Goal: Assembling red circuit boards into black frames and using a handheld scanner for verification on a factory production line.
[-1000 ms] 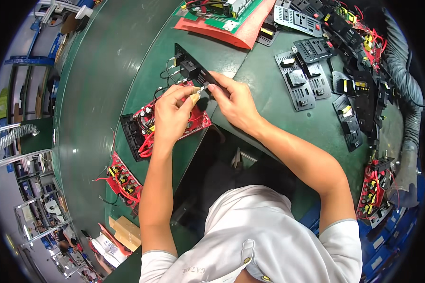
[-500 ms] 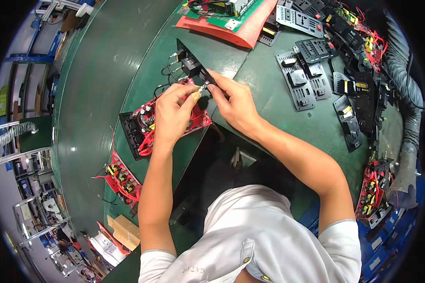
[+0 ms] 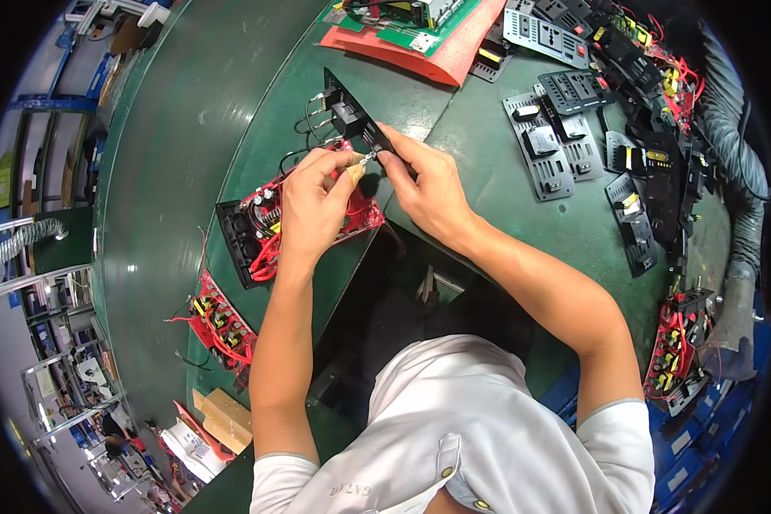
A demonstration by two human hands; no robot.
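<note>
My right hand [image 3: 433, 184] grips the lower end of a black socket panel [image 3: 344, 107], which stands tilted on edge with thin black wires on its back. At that same end my left hand [image 3: 313, 201] pinches a small silvery wire connector [image 3: 369, 158] against the panel's back. Yellowish covering shows on the left thumb. Beneath the left hand lies a red circuit board [image 3: 364, 216] with red wires and a black fan end plate [image 3: 234, 244]. The left fingers and wrist hide part of this board.
Several grey and black socket panels [image 3: 535, 146] lie on the green table [image 3: 176, 163] to the right. Another red board [image 3: 223, 330] rests at the left. Green boards [image 3: 394, 36] sit on a red sheet [image 3: 458, 60] at the back. A grey flexible duct [image 3: 728, 128] runs along the right.
Both hands keep their hold, the left pinching at the panel's lower end. The panel has shifted very slightly; little else differs.
</note>
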